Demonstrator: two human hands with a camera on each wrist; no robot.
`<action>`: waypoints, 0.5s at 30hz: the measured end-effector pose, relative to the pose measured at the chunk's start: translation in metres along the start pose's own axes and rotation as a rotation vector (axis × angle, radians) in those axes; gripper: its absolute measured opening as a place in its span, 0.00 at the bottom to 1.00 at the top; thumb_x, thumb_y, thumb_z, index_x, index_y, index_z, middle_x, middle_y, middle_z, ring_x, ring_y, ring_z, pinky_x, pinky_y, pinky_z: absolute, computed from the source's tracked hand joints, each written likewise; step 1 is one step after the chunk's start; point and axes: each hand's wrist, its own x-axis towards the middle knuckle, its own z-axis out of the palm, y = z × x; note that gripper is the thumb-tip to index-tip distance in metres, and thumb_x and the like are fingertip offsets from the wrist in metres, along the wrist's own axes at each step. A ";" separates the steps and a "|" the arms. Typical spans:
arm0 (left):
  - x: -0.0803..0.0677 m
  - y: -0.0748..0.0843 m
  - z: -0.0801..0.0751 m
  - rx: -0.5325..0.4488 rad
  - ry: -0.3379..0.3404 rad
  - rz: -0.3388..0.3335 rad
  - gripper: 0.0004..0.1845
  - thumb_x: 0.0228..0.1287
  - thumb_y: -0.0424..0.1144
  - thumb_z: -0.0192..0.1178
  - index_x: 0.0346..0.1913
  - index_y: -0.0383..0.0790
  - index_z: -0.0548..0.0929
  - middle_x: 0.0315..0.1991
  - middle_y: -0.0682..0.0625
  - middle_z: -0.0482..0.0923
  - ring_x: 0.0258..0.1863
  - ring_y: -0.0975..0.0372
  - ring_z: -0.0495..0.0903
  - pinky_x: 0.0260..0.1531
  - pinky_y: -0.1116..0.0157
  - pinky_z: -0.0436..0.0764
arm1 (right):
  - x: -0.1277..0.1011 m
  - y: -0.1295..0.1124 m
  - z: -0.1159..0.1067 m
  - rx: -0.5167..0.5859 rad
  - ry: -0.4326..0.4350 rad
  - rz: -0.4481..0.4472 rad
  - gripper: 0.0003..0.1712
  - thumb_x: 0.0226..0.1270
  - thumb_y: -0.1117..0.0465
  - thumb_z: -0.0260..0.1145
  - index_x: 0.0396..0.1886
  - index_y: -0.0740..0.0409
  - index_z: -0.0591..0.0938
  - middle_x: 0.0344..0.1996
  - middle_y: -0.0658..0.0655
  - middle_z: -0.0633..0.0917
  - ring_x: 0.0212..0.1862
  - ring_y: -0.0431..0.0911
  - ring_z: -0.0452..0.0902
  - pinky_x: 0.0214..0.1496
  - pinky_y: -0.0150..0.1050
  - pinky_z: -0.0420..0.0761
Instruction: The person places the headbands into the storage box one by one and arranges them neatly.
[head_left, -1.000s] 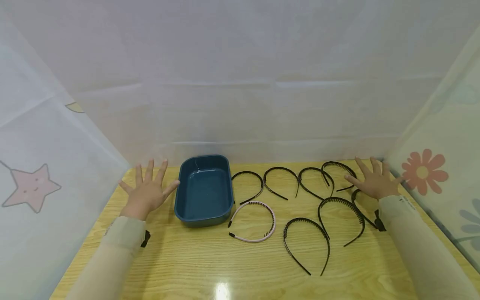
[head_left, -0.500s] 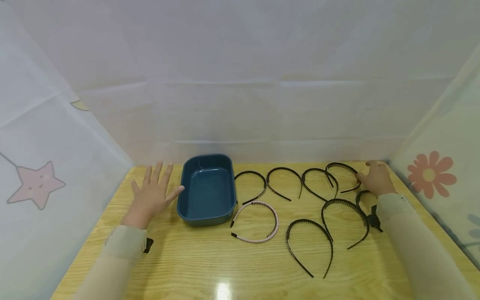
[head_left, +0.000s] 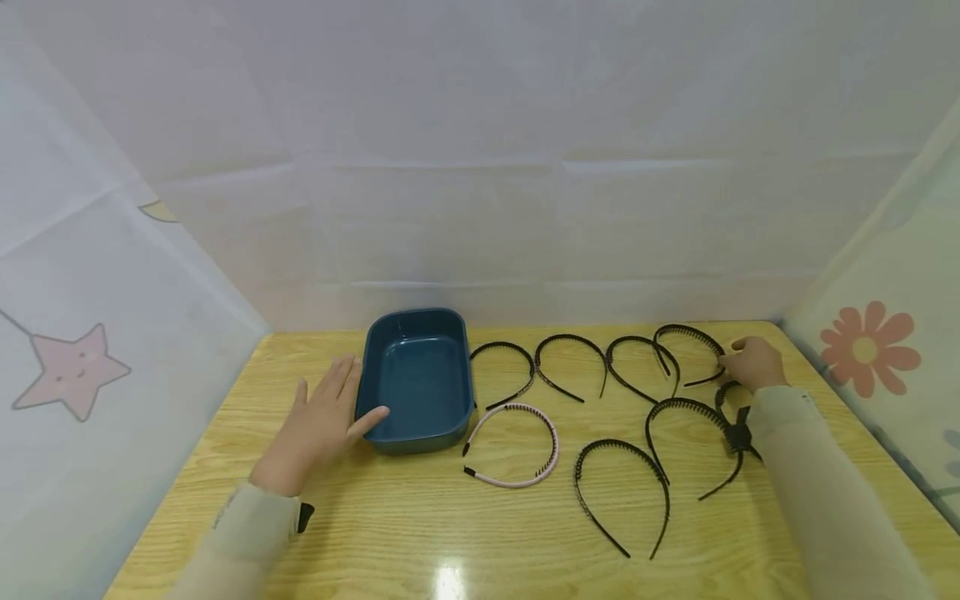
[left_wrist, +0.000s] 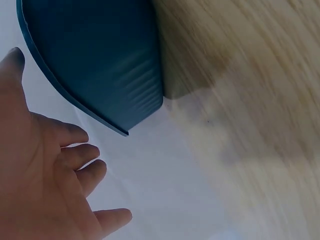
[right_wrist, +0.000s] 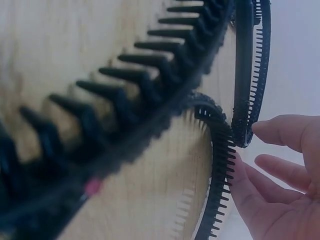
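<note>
My left hand (head_left: 322,425) lies flat on the wooden table (head_left: 420,525) with straight fingers, and its thumb touches the front left wall of the empty blue tray (head_left: 416,435). The left wrist view shows that hand (left_wrist: 40,175) beside the tray's outer wall (left_wrist: 100,60). My right hand (head_left: 753,362) sits at the far right with its fingers loosely bent. A fingertip touches the end of the rearmost black toothed headband (head_left: 686,332). In the right wrist view the hand (right_wrist: 280,190) meets that headband's tip (right_wrist: 244,100), and a second toothed headband (right_wrist: 220,165) runs along the palm.
Several black headbands lie in a row and a cluster right of the tray. A pink one (head_left: 551,442) lies nearest the tray. One black headband (head_left: 723,392) is partly hidden under my right wrist. White cloth walls close the back and both sides.
My left hand slid right and nearer, from spread flat on the table to touching the tray. My right hand curled its fingers and settled at the end of the rearmost headband.
</note>
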 end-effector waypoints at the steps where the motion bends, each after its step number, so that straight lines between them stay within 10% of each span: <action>1: -0.001 0.002 0.000 -0.001 -0.002 0.005 0.54 0.72 0.71 0.43 0.80 0.29 0.46 0.81 0.33 0.42 0.79 0.40 0.43 0.69 0.26 0.40 | 0.000 0.000 0.000 -0.004 0.000 0.003 0.34 0.74 0.60 0.58 0.65 0.88 0.66 0.59 0.84 0.73 0.52 0.74 0.76 0.52 0.66 0.80; 15: -0.006 0.005 0.012 -0.035 -0.021 0.035 0.54 0.72 0.70 0.46 0.80 0.27 0.47 0.81 0.33 0.42 0.79 0.40 0.46 0.71 0.29 0.43 | 0.006 0.001 0.007 -0.035 0.031 0.028 0.35 0.67 0.62 0.65 0.62 0.88 0.69 0.57 0.82 0.75 0.57 0.76 0.72 0.57 0.67 0.78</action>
